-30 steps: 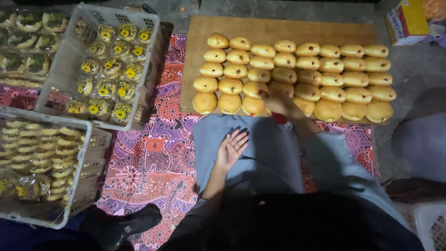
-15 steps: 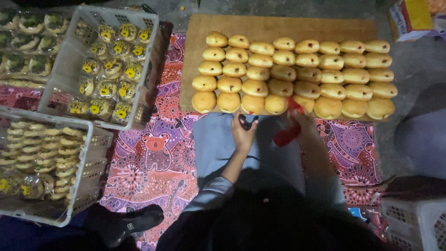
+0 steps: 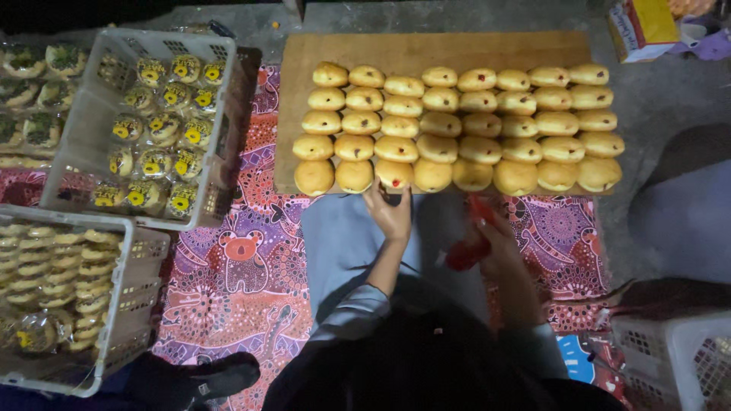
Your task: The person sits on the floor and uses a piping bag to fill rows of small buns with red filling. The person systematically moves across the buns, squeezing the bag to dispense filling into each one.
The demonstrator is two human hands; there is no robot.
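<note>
Left hand (image 3: 391,213) reaches forward, fingers on a bun (image 3: 394,173) – right hand (image 3: 487,243), grip closed round a red bag (image 3: 466,255)

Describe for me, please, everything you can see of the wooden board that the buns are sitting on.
The wooden board is a flat, light brown rectangle lying on a patterned cloth on the ground. Rows of round golden buns cover most of it, leaving a bare strip along the far edge. Its near edge is where the left hand reaches a front-row bun. A grey basket of wrapped pastries stands beside its left edge.
</note>
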